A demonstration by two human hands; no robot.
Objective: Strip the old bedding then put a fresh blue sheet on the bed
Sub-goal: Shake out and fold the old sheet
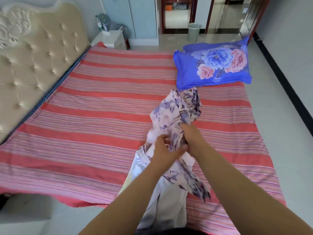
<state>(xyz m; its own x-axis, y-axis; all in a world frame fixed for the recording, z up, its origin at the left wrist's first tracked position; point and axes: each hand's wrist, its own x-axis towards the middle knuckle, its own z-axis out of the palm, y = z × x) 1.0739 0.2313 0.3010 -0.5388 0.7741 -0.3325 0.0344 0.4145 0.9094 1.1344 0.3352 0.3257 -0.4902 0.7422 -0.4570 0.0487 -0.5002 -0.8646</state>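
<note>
Both hands (176,143) grip bunched floral cloth (176,112), perhaps a pillowcase

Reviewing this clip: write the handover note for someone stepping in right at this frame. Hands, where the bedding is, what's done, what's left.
Left hand and right hand both grip the bunched purple-floral cloth above the bed's near edge; its tail hangs down toward the person.
The red striped sheet still covers the mattress. Blue floral pillows sit at the far right corner.
Done: the floral cloth is gathered up.
Left: set it aside, clear the pillows, strip the striped sheet, spread the blue sheet, which is not in view.
</note>
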